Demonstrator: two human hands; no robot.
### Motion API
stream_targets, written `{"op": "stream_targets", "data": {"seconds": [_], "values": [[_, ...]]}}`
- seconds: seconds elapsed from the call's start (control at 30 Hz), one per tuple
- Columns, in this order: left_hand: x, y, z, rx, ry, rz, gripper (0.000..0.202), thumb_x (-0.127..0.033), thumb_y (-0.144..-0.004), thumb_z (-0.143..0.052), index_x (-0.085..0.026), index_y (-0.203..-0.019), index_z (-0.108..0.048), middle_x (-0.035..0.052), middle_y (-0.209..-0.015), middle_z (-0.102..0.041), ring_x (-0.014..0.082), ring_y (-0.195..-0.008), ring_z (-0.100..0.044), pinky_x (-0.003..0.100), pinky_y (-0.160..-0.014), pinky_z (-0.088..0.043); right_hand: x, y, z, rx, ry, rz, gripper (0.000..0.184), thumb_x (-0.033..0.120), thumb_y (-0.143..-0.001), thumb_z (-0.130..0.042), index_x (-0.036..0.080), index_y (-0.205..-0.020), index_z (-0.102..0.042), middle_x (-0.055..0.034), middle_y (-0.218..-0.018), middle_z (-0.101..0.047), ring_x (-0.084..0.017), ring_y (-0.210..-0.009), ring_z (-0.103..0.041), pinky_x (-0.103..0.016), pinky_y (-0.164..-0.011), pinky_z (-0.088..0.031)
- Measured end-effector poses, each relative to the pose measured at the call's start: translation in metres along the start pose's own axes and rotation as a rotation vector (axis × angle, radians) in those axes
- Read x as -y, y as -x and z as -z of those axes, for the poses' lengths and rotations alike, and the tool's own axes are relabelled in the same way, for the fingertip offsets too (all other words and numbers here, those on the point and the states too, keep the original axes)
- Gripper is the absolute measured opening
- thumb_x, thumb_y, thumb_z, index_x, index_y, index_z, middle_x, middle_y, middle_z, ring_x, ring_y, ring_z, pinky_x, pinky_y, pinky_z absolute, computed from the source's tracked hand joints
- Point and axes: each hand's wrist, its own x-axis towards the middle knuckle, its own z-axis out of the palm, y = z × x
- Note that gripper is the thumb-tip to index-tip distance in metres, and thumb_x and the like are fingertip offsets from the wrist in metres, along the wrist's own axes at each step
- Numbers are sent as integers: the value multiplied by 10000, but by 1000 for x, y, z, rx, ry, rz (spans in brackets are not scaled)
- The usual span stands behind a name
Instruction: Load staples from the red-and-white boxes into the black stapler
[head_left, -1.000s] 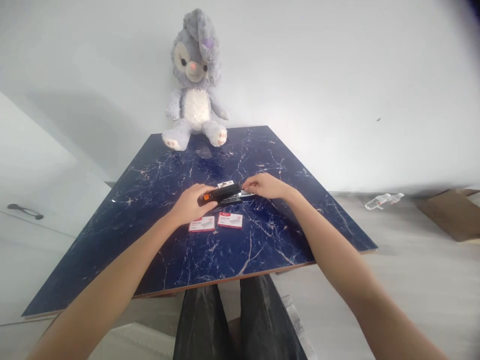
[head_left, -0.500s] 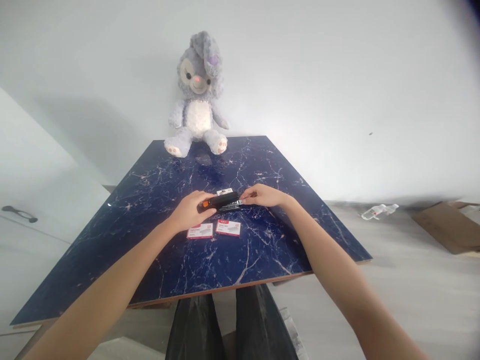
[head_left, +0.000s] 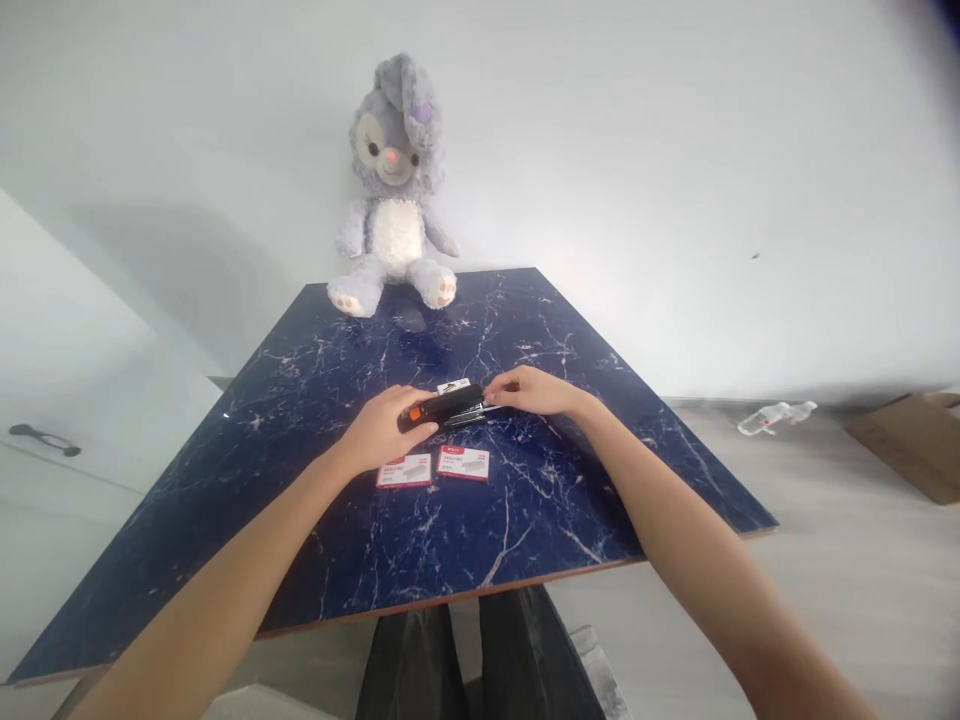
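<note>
Fingers, left hand: curled about the rear end of a black stapler, thumb on the near side, the others on the far side; a firm hold by the look of it. Fingers, right hand: thumb and forefinger close together at the stapler's other end, beside a thin pale strip. Too small to tell if they pinch it.

Clock set on the stapler, 12 away from the wearer. Left hand at 9, right hand at 3.

Nearest, at 6: dark trousers, below the brown edge of a table. Top dark blue, marbled with white veins.

Next, two small red-and-white boxes, flat on the table, labels up: one at 6, its fellow at 7, just beside it and near the left hand. Print not legible.

Stapler itself: about mid-table, lying slantwise, orange patch at the left-hand end, bright metal along the lower side.

At 12, just beyond the stapler: small white packet, partly covered.

Farther out, at 9: dark handle on a pale front. At 3, on the grey floor: clear bottle, then cardboard.

Table's far end, 11: grey plush rabbit, seated upright, one ear flopped over. White wall behind.
</note>
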Motion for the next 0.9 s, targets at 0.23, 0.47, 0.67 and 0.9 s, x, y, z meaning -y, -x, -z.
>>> {"op": "stream_targets", "data": {"seconds": [0.23, 0.47, 0.67, 0.9], "values": [[1, 1, -1, -27, -2, -18, 341, -382, -900, -628, -255, -1216, -650, 60, -1043, -710, 251, -956, -631, 405, -860, -486, -2, -2, -3, -72, -99, -13, 302, 408, -868, -651, 210, -1076, -744, -16, -903, -741, -178, -826, -653, -334, -842, -496], [0, 1, -1, -25, 4, -7, 355, -390, -901, -634, -248, -1227, -644, 62, -1071, -715, 250, -957, -631, 410, -861, -483, -5, 1, 5, -280, -336, -72, 330, 404, -862, -675, 203, -1115, -740, -80, -1058, -739, -205, -927, -662, -352, -882, -516], [-1, 1, 0, -30, 10, -1, 356, -397, -899, -644, -249, -1222, -648, 70, -1117, -714, 258, -996, -641, 421, -885, -488, -1, 3, 9, -236, -178, -92, 373, 423, -776, -767, 217, -1087, -762, -47, -942, -745, -196, -828, -671, -346, -831, -526], [1, 1, -2, -26, 11, -10, 362, -377, -896, -654, -250, -1234, -643, 68, -1117, -710, 249, -995, -632, 402, -876, -480, 7, 3, 2, -37, -68, -12, 283, 384, -779, -748, 234, -1016, -787, -15, -987, -766, -191, -842, -681, -307, -796, -520]]}}
